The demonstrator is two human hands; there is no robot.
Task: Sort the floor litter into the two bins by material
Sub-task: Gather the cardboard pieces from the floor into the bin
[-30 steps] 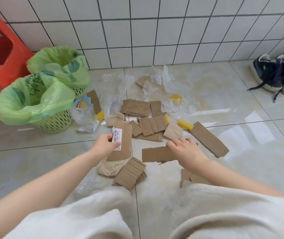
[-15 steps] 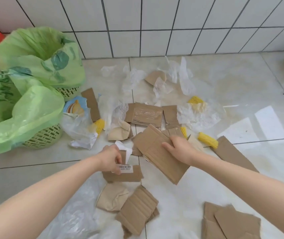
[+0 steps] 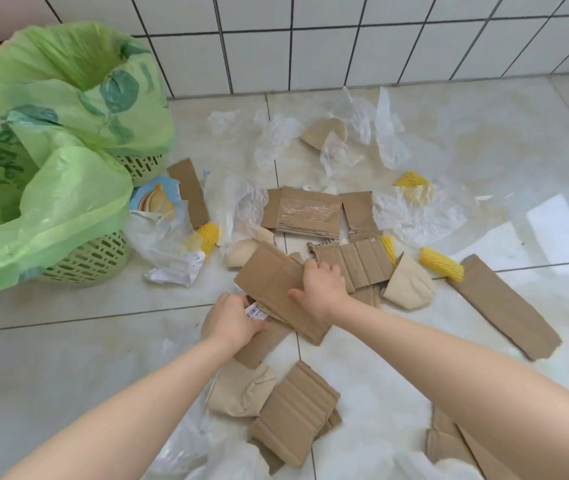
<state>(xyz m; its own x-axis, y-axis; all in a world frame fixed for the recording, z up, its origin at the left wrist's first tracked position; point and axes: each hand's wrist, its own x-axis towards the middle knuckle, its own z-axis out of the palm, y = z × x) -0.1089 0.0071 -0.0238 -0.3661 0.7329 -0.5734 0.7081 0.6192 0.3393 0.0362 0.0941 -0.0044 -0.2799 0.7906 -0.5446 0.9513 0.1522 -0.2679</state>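
The pale, glossy ceramic floor tiles reflected window light, and the white wall tiles at twelve o'clock looked smooth and shiny too. Matt brown corrugated cardboard pieces lay at the centre among crinkled, translucent clear plastic film and ribbed yellow plastic scraps. At nine o'clock, thin, slightly glossy green plastic liner bags covered two perforated, light green plastic baskets.
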